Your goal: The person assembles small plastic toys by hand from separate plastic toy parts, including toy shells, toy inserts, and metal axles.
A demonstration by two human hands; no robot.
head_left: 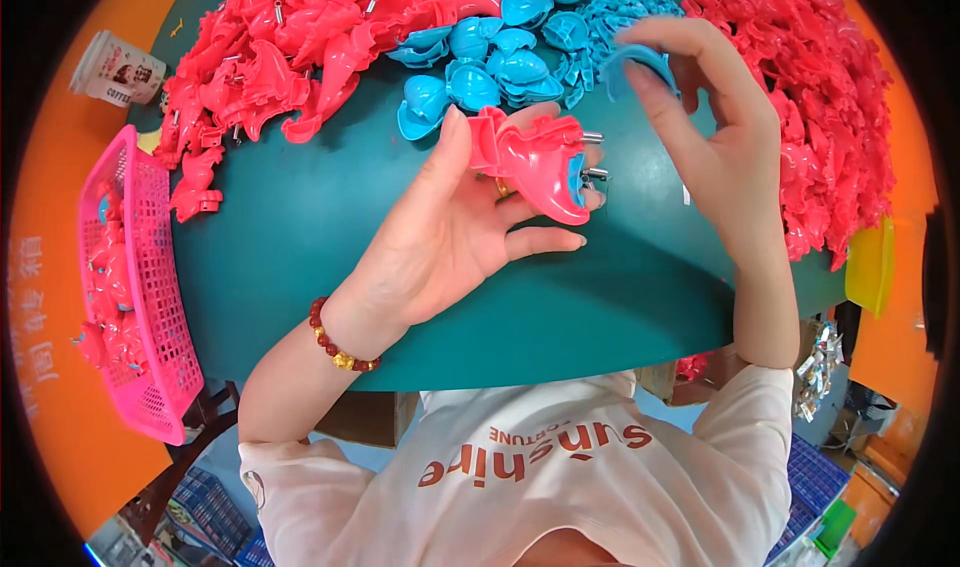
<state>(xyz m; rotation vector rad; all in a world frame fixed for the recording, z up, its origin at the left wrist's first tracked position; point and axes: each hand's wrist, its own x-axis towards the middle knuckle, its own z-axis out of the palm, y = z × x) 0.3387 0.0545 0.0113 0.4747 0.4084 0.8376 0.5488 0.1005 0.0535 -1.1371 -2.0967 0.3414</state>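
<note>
My left hand [440, 217] is palm up, with a glossy red plastic shell part [535, 162] held between the thumb and fingers. Metal pins stick out of this part's right side, and a bit of blue plastic shows along its inner edge. To the right, my right hand [722, 132] pinches a curved blue plastic piece [640, 65] between thumb and fingertips, apart from the red part. A heap of similar blue cap-shaped pieces [525, 67] lies just beyond my hands.
Red shell parts, some with metal pins, form a pile [270, 77] at far left. Another red heap [830, 107] covers the right side. A pink basket [165, 307] of red parts stands at the left edge, near a paper cup [118, 69]. A yellow bin [870, 267] is at right.
</note>
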